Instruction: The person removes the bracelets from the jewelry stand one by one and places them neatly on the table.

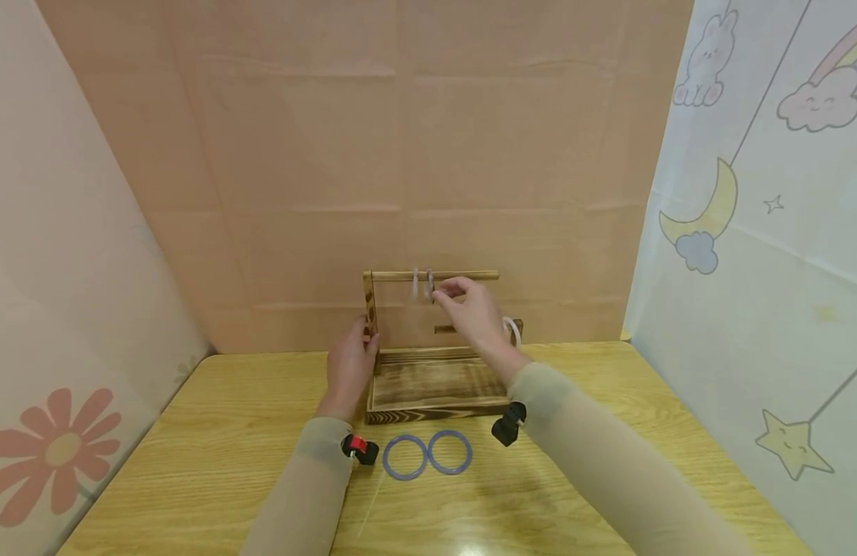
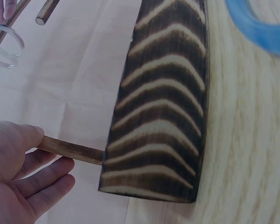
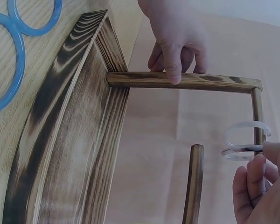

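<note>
A wooden stand has a tray-like base [image 1: 435, 417], a left post [image 1: 370, 301] and an upper rod [image 1: 394, 276]. My left hand [image 1: 348, 363] grips that post, thumb on one side and fingers on the other, as the right wrist view confirms. With thumb and fingertips, my right hand [image 1: 473, 316] pinches a translucent ring [image 3: 242, 149] around the upper rod. Just left of it, another clear ring [image 1: 414, 284] hangs on the same rod. Behind my right wrist, a white ring [image 1: 514, 330] is partly hidden, close to the stand's right post [image 1: 519, 326].
Two blue rings, a left one [image 1: 404, 479] and a right one [image 1: 450, 472], lie side by side on the wooden table [image 1: 227, 448] in front of the base. A shorter lower rod [image 1: 445, 330] sticks out leftward below the upper one. Fabric walls [image 1: 296, 154] enclose the table.
</note>
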`<state>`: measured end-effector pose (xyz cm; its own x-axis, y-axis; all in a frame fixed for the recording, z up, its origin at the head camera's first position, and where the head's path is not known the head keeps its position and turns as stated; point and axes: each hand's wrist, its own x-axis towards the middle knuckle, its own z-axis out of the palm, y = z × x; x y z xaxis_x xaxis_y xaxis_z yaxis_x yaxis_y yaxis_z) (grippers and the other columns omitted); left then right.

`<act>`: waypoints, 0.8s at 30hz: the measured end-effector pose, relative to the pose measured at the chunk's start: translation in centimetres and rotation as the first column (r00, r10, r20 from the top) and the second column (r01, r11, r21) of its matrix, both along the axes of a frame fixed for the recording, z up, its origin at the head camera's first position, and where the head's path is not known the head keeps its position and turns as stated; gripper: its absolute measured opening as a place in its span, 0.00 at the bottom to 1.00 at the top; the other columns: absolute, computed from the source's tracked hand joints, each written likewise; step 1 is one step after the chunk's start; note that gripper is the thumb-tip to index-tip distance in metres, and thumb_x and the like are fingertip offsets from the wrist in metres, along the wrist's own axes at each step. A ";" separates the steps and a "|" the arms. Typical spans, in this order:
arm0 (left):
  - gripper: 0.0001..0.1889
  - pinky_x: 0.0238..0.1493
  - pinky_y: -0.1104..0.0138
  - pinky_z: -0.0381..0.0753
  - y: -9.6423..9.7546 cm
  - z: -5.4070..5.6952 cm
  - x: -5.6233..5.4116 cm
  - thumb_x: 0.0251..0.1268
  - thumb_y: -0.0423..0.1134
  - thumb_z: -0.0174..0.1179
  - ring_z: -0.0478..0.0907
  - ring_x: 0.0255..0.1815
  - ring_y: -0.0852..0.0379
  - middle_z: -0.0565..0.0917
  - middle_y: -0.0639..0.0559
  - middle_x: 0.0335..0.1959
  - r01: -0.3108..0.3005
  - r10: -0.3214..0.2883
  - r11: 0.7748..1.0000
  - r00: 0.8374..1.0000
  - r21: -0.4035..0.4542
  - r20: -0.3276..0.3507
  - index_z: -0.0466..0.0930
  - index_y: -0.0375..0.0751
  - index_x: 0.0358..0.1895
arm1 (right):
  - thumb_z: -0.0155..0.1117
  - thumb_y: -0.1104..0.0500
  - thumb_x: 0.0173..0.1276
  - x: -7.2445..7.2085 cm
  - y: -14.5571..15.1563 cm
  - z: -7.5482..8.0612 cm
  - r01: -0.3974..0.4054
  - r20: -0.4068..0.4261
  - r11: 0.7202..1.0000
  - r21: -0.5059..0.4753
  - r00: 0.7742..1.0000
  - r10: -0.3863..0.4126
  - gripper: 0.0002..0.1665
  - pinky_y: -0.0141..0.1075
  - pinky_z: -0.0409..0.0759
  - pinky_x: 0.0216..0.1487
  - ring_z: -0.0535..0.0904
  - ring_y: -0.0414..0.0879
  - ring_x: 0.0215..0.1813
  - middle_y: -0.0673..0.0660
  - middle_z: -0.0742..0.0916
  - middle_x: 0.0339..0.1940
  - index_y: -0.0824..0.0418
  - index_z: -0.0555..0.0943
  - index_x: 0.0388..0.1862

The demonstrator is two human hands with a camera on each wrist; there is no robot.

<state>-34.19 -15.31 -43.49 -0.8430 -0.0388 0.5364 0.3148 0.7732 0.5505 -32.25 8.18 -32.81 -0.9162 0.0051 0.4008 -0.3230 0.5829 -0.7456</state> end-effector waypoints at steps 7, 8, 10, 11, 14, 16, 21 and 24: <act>0.23 0.41 0.45 0.90 0.0 0.0 0.0 0.84 0.37 0.66 0.92 0.44 0.39 0.90 0.35 0.56 0.000 0.000 1.000 1.000 -0.003 0.000 0.77 0.34 0.74 | 0.71 0.47 0.83 -0.4 -0.1 -0.4 -0.006 -0.012 1.000 0.002 1.000 0.006 0.19 0.42 0.78 0.35 0.83 0.48 0.36 0.52 0.90 0.53 0.56 0.89 0.63; 0.23 0.41 0.45 0.90 0.0 0.0 0.0 0.84 0.38 0.66 0.92 0.44 0.40 0.90 0.35 0.56 0.000 0.000 1.000 1.000 -0.002 0.003 0.77 0.34 0.74 | 0.71 0.47 0.83 -0.4 -0.1 -0.4 -0.006 -0.010 1.000 0.002 1.000 0.006 0.19 0.42 0.77 0.34 0.82 0.48 0.35 0.52 0.90 0.52 0.56 0.89 0.63; 0.23 0.41 0.45 0.90 0.0 0.0 -0.1 0.84 0.38 0.66 0.92 0.44 0.40 0.90 0.35 0.56 0.000 0.000 1.000 1.000 -0.004 0.008 0.77 0.34 0.74 | 0.72 0.47 0.82 -0.4 -0.2 -0.5 -0.004 -0.008 1.000 0.001 1.000 0.004 0.20 0.42 0.76 0.33 0.81 0.48 0.34 0.52 0.90 0.52 0.56 0.89 0.63; 0.23 0.41 0.45 0.90 0.0 0.0 -0.1 0.84 0.38 0.66 0.92 0.45 0.40 0.90 0.35 0.56 0.002 -0.002 1.000 1.000 -0.003 0.008 0.77 0.34 0.74 | 0.72 0.47 0.82 -0.5 -0.3 -0.5 -0.002 -0.009 1.000 0.000 1.000 0.002 0.20 0.41 0.76 0.33 0.81 0.47 0.34 0.52 0.90 0.52 0.56 0.89 0.63; 0.23 0.41 0.45 0.90 -0.1 0.1 -0.1 0.84 0.38 0.66 0.92 0.45 0.40 0.90 0.35 0.55 0.007 -0.007 1.000 1.000 -0.003 0.000 0.77 0.33 0.74 | 0.73 0.47 0.81 -0.6 -0.6 -0.5 0.006 -0.014 1.000 -0.001 1.000 -0.006 0.20 0.40 0.75 0.32 0.80 0.46 0.33 0.52 0.90 0.51 0.56 0.90 0.62; 0.23 0.41 0.44 0.90 -0.2 0.3 -0.1 0.84 0.38 0.66 0.92 0.45 0.39 0.90 0.35 0.54 0.008 -0.008 1.000 1.000 -0.004 -0.007 0.78 0.33 0.73 | 0.74 0.47 0.81 -0.7 -0.7 -0.5 0.010 -0.015 1.000 -0.004 1.000 -0.010 0.19 0.40 0.74 0.31 0.79 0.46 0.33 0.51 0.90 0.51 0.56 0.90 0.62; 0.22 0.41 0.44 0.90 -0.5 0.5 -0.1 0.84 0.39 0.66 0.92 0.45 0.40 0.90 0.35 0.56 0.014 -0.014 1.000 1.000 -0.006 -0.003 0.78 0.33 0.72 | 0.74 0.47 0.80 -1.0 -1.1 -0.6 0.023 -0.024 1.000 0.002 0.999 -0.023 0.18 0.41 0.75 0.33 0.80 0.47 0.35 0.51 0.91 0.49 0.55 0.91 0.60; 0.22 0.42 0.45 0.90 -0.6 0.6 -0.1 0.85 0.39 0.65 0.92 0.45 0.40 0.89 0.35 0.57 0.017 -0.017 1.000 1.000 -0.004 0.004 0.77 0.32 0.73 | 0.74 0.47 0.80 -1.2 -1.2 -0.6 0.027 -0.035 1.000 0.009 0.999 -0.027 0.18 0.42 0.77 0.37 0.83 0.47 0.40 0.51 0.91 0.49 0.54 0.92 0.60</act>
<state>-34.27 -15.91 -42.93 -0.8456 -0.0219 0.5334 0.3261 0.7699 0.5486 -33.41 6.98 -33.40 -0.9013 0.0259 0.4325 -0.3326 0.5984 -0.7289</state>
